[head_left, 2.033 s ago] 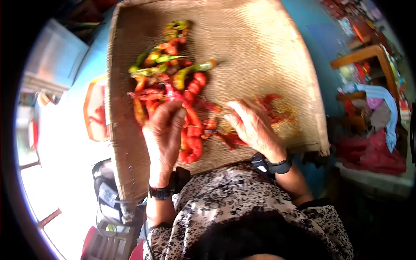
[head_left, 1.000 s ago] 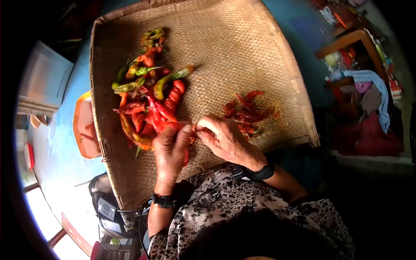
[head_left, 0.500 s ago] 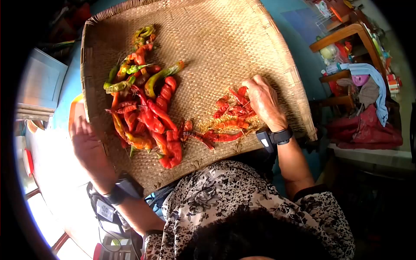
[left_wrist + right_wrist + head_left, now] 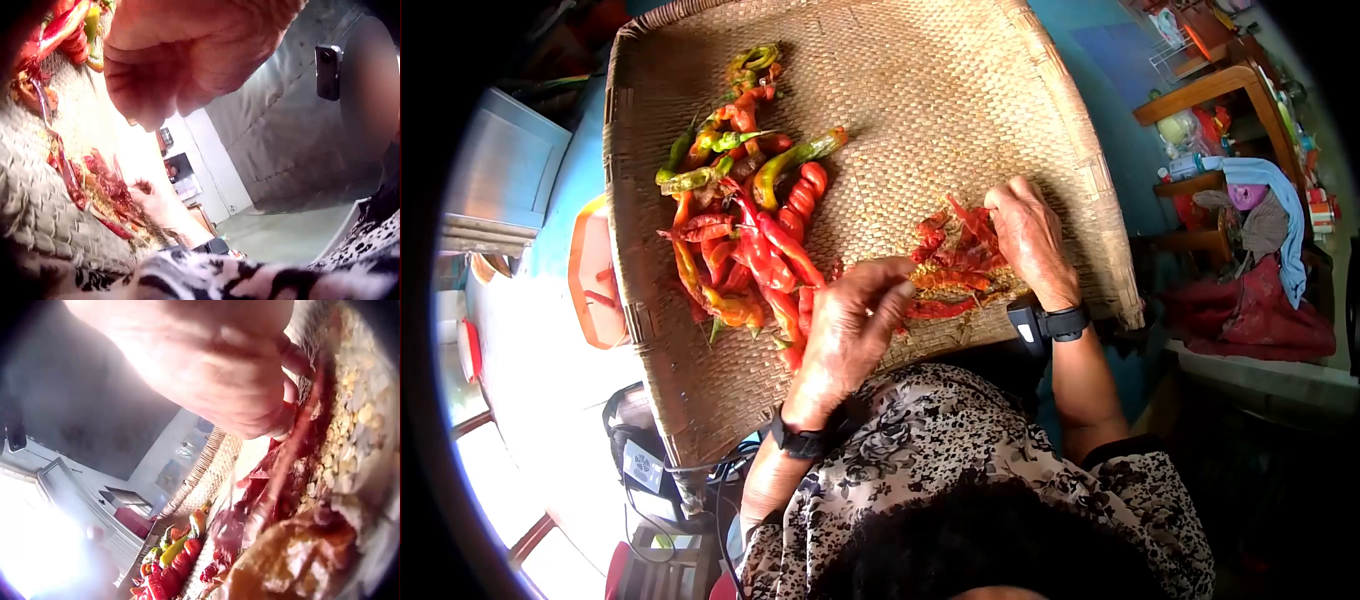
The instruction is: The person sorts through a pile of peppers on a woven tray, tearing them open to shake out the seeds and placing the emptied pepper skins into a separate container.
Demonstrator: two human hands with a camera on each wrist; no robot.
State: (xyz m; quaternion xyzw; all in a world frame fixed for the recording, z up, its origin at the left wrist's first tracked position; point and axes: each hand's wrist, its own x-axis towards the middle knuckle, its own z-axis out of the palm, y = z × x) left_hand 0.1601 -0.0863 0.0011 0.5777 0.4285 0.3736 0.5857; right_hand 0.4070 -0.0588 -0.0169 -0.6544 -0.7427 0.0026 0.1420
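Note:
The left hand (image 4: 850, 320) is over the near middle of the woven tray (image 4: 1100, 215), its fingers loosely bent and pointing right. Nothing shows in that hand (image 4: 187, 62) in the left wrist view. Beside and beyond it lies a heap of red, orange and green peppers (image 4: 765, 255). At the tray's right side the right hand (image 4: 1030, 245) pinches a red pepper piece (image 4: 970, 220) at the edge of a pile of torn red peppers (image 4: 945, 280). In the right wrist view its curled fingertips (image 4: 289, 394) meet dark red skin, beside pale seeds (image 4: 337, 437).
An orange-rimmed container (image 4: 590, 280) is left of the tray, above a bag with cables (image 4: 640, 460). At the right, a wooden chair (image 4: 1265, 115) holds cloths. The tray's near edge lies against the person's patterned clothing (image 4: 900, 430).
The left hand has come back from beyond the tray's left edge to above its near middle. The right hand stays by the torn peppers, its fingertips now at a red piece.

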